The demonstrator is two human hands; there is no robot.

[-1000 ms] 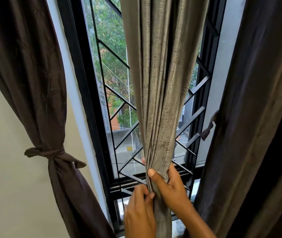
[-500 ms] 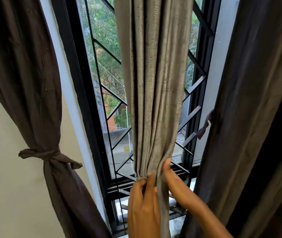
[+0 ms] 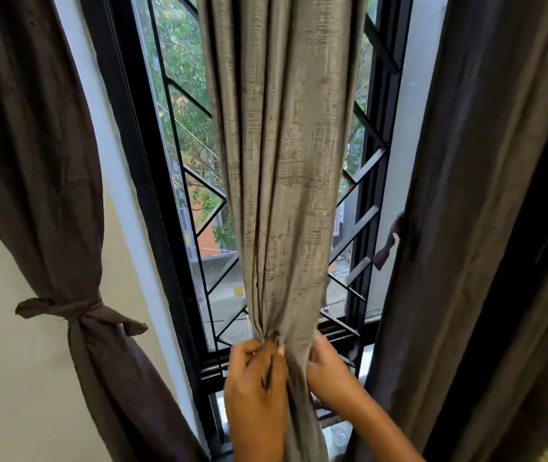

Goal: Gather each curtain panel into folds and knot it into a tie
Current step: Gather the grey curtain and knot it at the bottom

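Note:
A grey textured curtain panel (image 3: 282, 168) hangs down the middle of the window, gathered into narrow folds that pinch together low down. My left hand (image 3: 255, 391) grips the bunched folds from the left, fingers closed on the cloth. My right hand (image 3: 329, 375) presses and holds the same bunch from the right side. Below the hands the panel hangs as a narrow rope of fabric. A dark brown curtain panel (image 3: 39, 168) on the left is cinched by a knot (image 3: 79, 311) with two short tails.
A dark brown curtain (image 3: 486, 228) hangs loose on the right, with a small fabric tail (image 3: 389, 241) at its inner edge. Behind is a black window frame (image 3: 139, 181) with a diagonal metal grille (image 3: 356, 228). A cream wall (image 3: 9, 361) lies to the left.
My right hand has shifted from in front of the grey folds to their right side. The left hand has closed around the bunch. The pinch point is tighter.

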